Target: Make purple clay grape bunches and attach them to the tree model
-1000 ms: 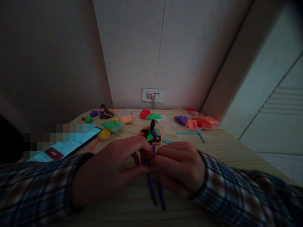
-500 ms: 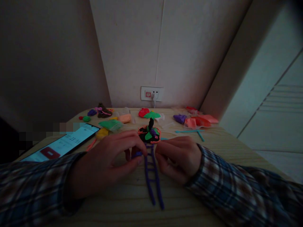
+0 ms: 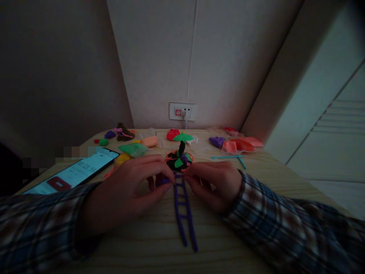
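A purple clay ladder (image 3: 182,204) lies on the wooden table, its two rails joined by several rungs toward the far end and bare at the near end. My left hand (image 3: 134,186) is closed around a small lump of purple clay (image 3: 163,181), with its fingertips beside the left rail. My right hand (image 3: 218,182) has its fingertips pinched at the top of the right rail; whether something small sits between them is hidden. Just beyond the ladder stands a clay tree model (image 3: 180,158), with a green top, black trunk and dark base edged in orange.
A lit phone (image 3: 82,169) lies at the left. Bags of green clay (image 3: 133,149) and red clay (image 3: 246,144), a purple clay lump (image 3: 216,142) and turquoise modelling tools (image 3: 229,157) lie farther back. A wall socket (image 3: 183,112) is behind the table.
My right hand has shifted slightly left and forward, its fingertips now at the ladder's upper right rail. My left hand keeps nearly the same place with the purple clay.
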`<action>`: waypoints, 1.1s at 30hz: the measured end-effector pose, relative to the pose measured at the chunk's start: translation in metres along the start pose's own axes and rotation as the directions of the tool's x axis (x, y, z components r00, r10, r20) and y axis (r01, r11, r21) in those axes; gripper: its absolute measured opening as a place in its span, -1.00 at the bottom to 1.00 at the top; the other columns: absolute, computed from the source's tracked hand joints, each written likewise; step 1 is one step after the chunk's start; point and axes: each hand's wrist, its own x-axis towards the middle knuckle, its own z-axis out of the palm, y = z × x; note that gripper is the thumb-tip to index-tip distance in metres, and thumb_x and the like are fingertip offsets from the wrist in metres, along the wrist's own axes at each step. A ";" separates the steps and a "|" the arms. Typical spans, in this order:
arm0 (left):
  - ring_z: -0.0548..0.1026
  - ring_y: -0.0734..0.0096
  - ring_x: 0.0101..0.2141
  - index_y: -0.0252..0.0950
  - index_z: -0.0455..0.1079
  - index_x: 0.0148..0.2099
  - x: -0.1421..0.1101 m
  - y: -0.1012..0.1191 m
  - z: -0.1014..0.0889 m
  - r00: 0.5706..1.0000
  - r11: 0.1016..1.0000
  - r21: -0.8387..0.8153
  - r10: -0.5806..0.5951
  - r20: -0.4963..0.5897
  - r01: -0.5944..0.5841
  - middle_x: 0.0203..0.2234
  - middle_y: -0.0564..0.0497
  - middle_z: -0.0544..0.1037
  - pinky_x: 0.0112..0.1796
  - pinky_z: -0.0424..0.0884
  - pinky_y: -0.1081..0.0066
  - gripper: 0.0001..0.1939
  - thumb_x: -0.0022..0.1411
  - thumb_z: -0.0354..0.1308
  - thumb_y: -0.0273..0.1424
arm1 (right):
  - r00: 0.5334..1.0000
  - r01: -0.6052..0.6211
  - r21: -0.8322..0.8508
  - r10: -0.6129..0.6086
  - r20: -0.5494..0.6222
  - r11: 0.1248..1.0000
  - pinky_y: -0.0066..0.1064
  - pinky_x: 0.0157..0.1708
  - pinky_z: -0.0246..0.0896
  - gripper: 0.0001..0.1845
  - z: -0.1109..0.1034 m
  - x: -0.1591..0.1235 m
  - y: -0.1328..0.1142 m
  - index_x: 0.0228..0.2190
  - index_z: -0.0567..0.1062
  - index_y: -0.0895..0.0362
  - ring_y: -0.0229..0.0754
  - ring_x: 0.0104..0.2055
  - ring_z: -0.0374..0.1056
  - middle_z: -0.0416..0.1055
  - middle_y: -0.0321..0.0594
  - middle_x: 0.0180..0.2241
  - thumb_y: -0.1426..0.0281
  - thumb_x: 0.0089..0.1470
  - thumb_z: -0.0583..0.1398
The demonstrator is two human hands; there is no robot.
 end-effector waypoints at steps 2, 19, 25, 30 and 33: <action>0.51 0.43 -0.35 -0.25 0.52 -0.26 0.000 -0.001 0.000 1.000 1.000 -0.006 0.000 -0.027 0.000 -0.35 0.08 0.60 -0.29 0.38 0.47 -0.81 0.33 0.08 -0.43 | 0.998 -0.052 0.020 0.051 0.027 0.998 -0.57 -0.56 0.03 -0.79 -0.002 0.000 -0.003 -0.48 0.38 0.10 -0.39 -0.62 0.15 0.28 -0.44 -0.62 0.53 0.19 0.09; 0.51 0.39 -0.33 -0.25 0.52 -0.27 0.001 0.002 -0.001 0.999 0.999 0.013 -0.036 0.001 0.036 -0.36 0.07 0.60 -0.26 0.36 0.43 -0.79 0.33 0.06 -0.41 | 0.983 -0.162 -0.001 0.162 0.090 0.987 -0.52 -0.50 0.03 -0.76 -0.002 0.000 -0.005 -0.38 0.50 0.15 -0.35 -0.56 0.19 0.33 -0.38 -0.57 0.48 0.26 0.06; 0.51 0.41 -0.35 -0.25 0.52 -0.29 0.000 0.000 0.000 1.000 1.000 0.015 -0.019 -0.005 0.019 -0.37 0.08 0.60 -0.28 0.35 0.45 -0.79 0.32 0.06 -0.43 | 0.976 -0.191 0.020 0.188 0.112 0.981 -0.53 -0.57 -0.04 -0.79 -0.004 0.001 -0.007 -0.47 0.34 0.09 -0.38 -0.62 0.09 0.15 -0.46 -0.63 0.48 0.21 0.07; 0.52 0.43 -0.34 -0.23 0.53 -0.26 -0.001 -0.003 0.000 1.000 1.000 0.018 -0.020 -0.002 0.020 -0.36 0.10 0.61 -0.27 0.35 0.47 -0.79 0.33 0.06 -0.43 | 0.981 -0.150 0.019 0.146 0.126 0.989 -0.44 -0.55 -0.10 -0.62 -0.004 0.001 -0.005 -0.58 0.25 0.08 -0.35 -0.62 -0.04 0.08 -0.45 -0.66 0.44 0.31 0.05; 0.52 0.46 -0.35 -0.23 0.53 -0.27 -0.001 -0.003 0.000 1.000 1.000 0.013 -0.009 -0.010 0.009 -0.37 0.13 0.61 -0.28 0.35 0.49 -0.80 0.31 0.07 -0.45 | 0.983 -0.141 0.013 0.138 0.122 0.990 -0.45 -0.54 -0.05 -0.62 -0.004 0.001 -0.004 -0.56 0.36 0.10 -0.34 -0.60 0.05 0.20 -0.41 -0.64 0.43 0.33 0.07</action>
